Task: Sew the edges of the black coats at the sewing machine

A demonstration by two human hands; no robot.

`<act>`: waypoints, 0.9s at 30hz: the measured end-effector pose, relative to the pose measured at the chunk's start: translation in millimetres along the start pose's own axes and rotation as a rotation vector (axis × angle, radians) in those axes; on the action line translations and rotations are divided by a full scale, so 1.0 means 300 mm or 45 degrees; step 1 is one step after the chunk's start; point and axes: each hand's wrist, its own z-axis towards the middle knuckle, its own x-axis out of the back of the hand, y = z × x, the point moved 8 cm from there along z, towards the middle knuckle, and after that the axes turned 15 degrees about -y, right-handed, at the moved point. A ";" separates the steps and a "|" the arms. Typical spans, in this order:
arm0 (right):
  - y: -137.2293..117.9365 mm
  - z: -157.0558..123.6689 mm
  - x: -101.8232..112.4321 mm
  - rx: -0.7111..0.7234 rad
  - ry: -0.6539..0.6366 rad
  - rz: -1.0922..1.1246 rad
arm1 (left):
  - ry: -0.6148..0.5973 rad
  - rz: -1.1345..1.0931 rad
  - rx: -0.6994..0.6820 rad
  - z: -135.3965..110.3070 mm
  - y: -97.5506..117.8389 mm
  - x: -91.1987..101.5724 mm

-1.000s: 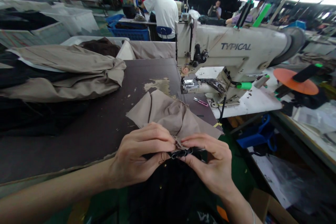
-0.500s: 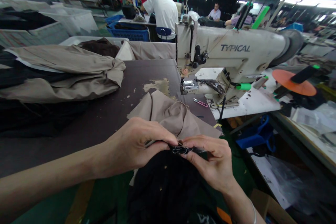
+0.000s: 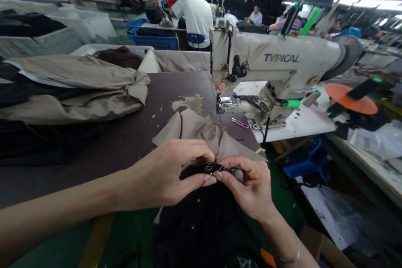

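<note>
while the left hand [image 3: 160,171] and the right hand [image 3: 251,180] meet, fingertips clamped on a black edge [image 3: 201,169] at the front of the table [image 3: 174,81], tan cloth [image 3: 196,125] lies just beyond them. pink snips [image 3: 241,123] sit near it, and the sewing machine [image 3: 279,52] stands close on the right. garments [image 3: 91,71] heap up on the left. the table is brown, worn to a pale patch [image 3: 190,102]; past it come a blue crate [image 3: 161,42], a seated person [image 3: 196,16] in white and, overhead, strip lights [image 3: 367,3].

Sewing workshop: industrial sewing machine [image 3: 276,52], fabric heaps [image 3: 81,77], co-workers [image 3: 194,16].
</note>
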 end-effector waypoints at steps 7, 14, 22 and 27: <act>0.046 0.001 -0.036 -0.100 -0.115 0.293 | 0.077 0.047 -0.091 0.032 0.016 0.008; 0.029 0.032 -0.052 0.012 -0.110 0.172 | 0.194 0.088 -0.157 0.010 0.023 0.016; 0.067 0.021 -0.079 -0.118 -0.133 0.218 | -0.105 -0.317 0.051 0.107 -0.055 0.023; 0.096 0.028 -0.088 -0.148 -0.180 0.350 | -0.455 -0.823 0.169 0.183 -0.142 -0.040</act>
